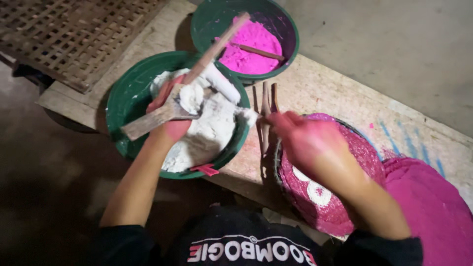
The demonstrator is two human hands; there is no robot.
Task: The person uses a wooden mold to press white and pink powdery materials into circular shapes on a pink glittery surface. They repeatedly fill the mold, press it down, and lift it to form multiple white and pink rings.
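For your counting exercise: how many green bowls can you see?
2: the green bowl of white paste under the left hand, and the green bowl of pink paste behind it. None seems hidden.

Wooden paddle (162, 114), caked with white paste, lies tilted in the left hand's grip. Pink mesh-covered round mould (340, 182), bearing white patches, sits beneath the right hand.

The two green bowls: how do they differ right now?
The near green bowl holds white paste, the far green bowl bright pink paste. The left hand works a wooden paddle in the near one; the far one has only a thin stick lying inside. Both sit on the wooden bench.
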